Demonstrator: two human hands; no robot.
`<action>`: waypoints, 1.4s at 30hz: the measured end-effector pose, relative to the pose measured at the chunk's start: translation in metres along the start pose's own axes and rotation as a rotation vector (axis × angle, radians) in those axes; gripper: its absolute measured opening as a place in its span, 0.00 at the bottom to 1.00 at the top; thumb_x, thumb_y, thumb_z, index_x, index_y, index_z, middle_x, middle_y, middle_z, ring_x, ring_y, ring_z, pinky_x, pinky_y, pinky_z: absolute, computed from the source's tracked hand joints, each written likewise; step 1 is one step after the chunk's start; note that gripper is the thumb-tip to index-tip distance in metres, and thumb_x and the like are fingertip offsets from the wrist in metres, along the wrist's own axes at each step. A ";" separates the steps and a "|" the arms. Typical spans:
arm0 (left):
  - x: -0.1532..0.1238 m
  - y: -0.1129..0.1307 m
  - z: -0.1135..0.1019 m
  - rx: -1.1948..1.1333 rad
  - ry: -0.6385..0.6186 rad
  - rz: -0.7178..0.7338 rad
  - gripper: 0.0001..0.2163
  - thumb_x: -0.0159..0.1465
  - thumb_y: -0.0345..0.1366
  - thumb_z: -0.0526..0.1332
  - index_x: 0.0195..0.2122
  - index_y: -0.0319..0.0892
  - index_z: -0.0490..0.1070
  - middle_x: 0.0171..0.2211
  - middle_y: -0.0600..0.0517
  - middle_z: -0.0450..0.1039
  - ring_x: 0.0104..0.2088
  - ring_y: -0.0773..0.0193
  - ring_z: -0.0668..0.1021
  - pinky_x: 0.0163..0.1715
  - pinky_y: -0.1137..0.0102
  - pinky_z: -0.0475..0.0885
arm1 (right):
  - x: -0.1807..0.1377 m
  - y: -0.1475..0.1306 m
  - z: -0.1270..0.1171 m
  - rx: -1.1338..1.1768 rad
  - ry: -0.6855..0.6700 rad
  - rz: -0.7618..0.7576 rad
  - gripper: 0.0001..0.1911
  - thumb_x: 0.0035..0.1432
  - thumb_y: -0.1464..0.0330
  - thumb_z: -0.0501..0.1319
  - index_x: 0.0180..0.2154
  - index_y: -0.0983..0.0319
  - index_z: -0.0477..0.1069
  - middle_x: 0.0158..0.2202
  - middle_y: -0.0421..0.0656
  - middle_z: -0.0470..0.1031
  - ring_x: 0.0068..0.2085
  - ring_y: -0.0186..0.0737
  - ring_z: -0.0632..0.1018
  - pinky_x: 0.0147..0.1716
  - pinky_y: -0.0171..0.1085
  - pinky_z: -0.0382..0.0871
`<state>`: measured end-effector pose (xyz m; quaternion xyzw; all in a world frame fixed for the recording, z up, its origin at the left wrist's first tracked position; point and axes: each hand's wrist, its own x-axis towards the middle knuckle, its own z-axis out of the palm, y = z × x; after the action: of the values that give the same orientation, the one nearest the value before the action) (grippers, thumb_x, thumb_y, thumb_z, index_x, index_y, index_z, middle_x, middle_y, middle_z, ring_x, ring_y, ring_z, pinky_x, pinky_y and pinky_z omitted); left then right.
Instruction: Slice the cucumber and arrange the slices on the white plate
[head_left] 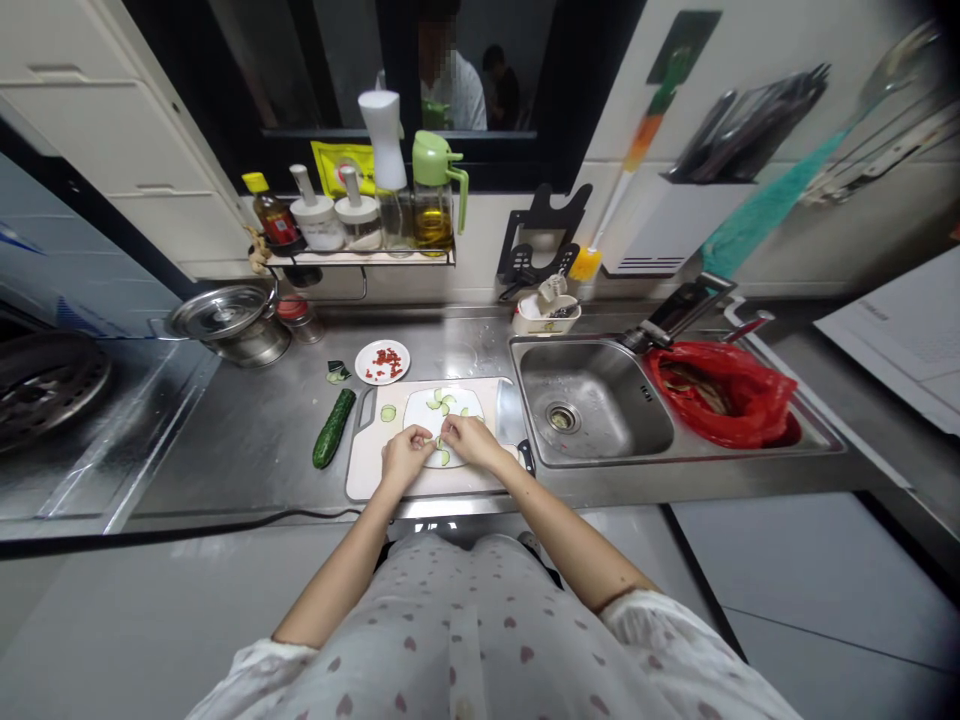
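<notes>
A square white plate [417, 412] rests on the pale cutting board [367, 470], with thin cucumber slices [442, 402] laid out on it. Over its near half my left hand [406, 458] and my right hand [471, 440] meet, fingertips pinched close together around a small cucumber slice [439, 443], partly hidden by the fingers. Another slice, a round one [388, 412], lies on the board left of the plate. At the board's right side is a knife [511, 412], partly covered by my right wrist. A whole cucumber [334, 430] lies on the counter left of the board.
Behind the board stands a small white dish [382, 362] of chopped red pieces. To the right are a steel sink [600, 400] and a red plastic bag [727, 395]. A lidded pot [240, 325] stands back left, below a rack [360, 260] of seasoning bottles.
</notes>
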<state>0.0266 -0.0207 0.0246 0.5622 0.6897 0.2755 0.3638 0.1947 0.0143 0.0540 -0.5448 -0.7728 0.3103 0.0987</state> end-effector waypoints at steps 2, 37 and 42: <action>-0.001 0.002 0.001 0.107 -0.011 -0.013 0.07 0.55 0.40 0.63 0.34 0.46 0.75 0.27 0.56 0.74 0.30 0.64 0.75 0.36 0.70 0.63 | 0.001 0.001 0.003 -0.041 -0.019 0.000 0.07 0.60 0.70 0.57 0.38 0.62 0.74 0.32 0.43 0.76 0.35 0.37 0.74 0.34 0.32 0.58; -0.003 0.001 0.020 0.509 -0.039 0.044 0.09 0.63 0.41 0.58 0.38 0.46 0.76 0.42 0.47 0.75 0.47 0.53 0.71 0.46 0.60 0.58 | -0.002 0.011 0.024 -0.328 -0.043 -0.015 0.12 0.66 0.70 0.52 0.42 0.64 0.73 0.44 0.50 0.72 0.47 0.43 0.69 0.42 0.36 0.61; 0.001 -0.001 0.018 0.491 -0.032 0.063 0.09 0.62 0.42 0.59 0.37 0.47 0.76 0.42 0.48 0.75 0.47 0.52 0.71 0.46 0.60 0.58 | -0.009 0.014 0.020 -0.306 -0.013 0.035 0.11 0.66 0.69 0.52 0.43 0.63 0.72 0.45 0.49 0.72 0.46 0.43 0.69 0.42 0.36 0.61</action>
<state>0.0400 -0.0210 0.0132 0.6591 0.7124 0.1021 0.2184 0.1996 0.0017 0.0312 -0.5649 -0.8020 0.1942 0.0041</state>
